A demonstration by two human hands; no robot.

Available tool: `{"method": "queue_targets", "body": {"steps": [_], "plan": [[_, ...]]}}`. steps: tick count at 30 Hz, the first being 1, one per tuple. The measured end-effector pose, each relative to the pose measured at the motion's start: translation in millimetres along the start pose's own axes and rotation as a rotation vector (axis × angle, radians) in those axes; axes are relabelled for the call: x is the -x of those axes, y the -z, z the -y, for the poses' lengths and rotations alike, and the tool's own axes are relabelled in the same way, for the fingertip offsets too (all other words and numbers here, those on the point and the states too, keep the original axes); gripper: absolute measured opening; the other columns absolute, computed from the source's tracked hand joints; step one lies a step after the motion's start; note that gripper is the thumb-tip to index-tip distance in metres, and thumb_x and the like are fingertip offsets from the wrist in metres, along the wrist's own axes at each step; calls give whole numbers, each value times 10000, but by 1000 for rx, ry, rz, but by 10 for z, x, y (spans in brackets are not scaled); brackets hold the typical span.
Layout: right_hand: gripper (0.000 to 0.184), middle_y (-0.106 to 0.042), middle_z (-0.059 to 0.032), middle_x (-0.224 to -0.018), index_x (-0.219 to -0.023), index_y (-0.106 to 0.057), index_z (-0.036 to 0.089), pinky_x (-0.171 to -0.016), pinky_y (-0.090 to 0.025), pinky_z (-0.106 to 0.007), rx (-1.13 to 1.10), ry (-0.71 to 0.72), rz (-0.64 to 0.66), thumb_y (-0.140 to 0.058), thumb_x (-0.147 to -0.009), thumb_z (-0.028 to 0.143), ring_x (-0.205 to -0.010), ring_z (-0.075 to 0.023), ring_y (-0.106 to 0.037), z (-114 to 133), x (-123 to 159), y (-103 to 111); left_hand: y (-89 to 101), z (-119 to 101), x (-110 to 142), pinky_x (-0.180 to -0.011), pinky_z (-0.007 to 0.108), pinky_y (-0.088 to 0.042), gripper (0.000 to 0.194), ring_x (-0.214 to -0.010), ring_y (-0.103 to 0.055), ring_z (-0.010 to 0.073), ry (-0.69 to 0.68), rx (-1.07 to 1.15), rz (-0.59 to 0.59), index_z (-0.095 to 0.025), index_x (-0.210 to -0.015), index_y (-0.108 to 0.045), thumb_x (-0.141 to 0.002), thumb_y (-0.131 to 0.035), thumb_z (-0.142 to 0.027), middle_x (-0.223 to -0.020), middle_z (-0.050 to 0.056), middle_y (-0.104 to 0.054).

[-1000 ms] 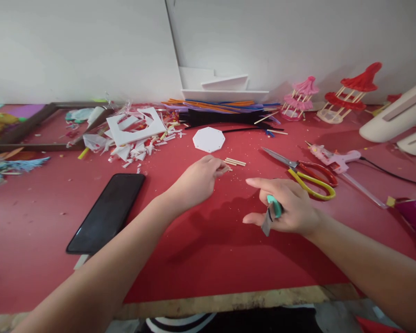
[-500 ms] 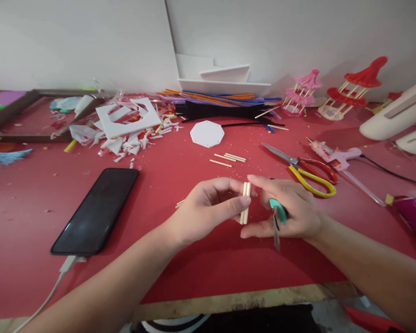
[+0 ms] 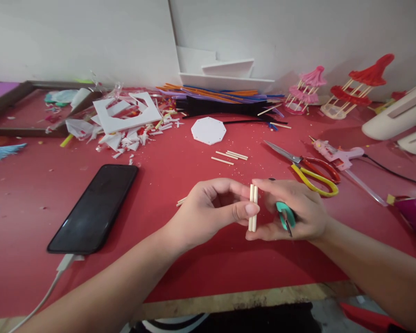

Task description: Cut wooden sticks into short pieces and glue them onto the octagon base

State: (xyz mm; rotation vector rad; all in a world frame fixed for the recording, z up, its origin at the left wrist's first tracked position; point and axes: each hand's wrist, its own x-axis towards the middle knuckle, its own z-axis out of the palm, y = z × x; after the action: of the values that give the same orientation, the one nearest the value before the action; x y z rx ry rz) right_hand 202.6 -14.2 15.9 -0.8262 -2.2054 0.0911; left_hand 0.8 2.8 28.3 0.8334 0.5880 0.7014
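Two short wooden sticks (image 3: 253, 194) stand upright side by side, pinched between the thumb and fingers of my left hand (image 3: 213, 210). My right hand (image 3: 294, 210) keeps a teal-handled craft knife (image 3: 285, 216) in its curled fingers, the blade pointing down. Its forefinger and thumb are at the top and bottom ends of the two sticks. More wooden sticks (image 3: 222, 161) lie on the red table just beyond my hands. Behind my left hand the tips of other sticks (image 3: 181, 201) show, mostly hidden. Farther back rests a white octagonal board (image 3: 208, 130) with small holes near its edge.
Scissors (image 3: 303, 167) and a pink glue gun (image 3: 339, 155) lie to the right. On the left is a phone (image 3: 95, 208) with a cable. White scraps (image 3: 128, 138), pipe cleaners (image 3: 222, 95) and two small pagoda models (image 3: 304, 90) line the back.
My left hand has come back from the sticks on the table, bringing two upright to my right hand. My right thumb and forefinger have closed in on their ends.
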Motion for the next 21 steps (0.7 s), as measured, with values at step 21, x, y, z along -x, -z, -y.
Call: {"method": "queue_targets", "body": {"steps": [21], "plan": [[675, -704, 16, -720, -1363, -426, 247, -509, -545, -306, -22, 11, 11, -686, -804, 521, -565, -158, -636, 23, -47, 34, -49, -18, 19, -595, 171, -541, 95, -568, -653, 76, -10, 0, 12, -117, -772, -673, -761, -764, -91, -643, -17, -691]]}}
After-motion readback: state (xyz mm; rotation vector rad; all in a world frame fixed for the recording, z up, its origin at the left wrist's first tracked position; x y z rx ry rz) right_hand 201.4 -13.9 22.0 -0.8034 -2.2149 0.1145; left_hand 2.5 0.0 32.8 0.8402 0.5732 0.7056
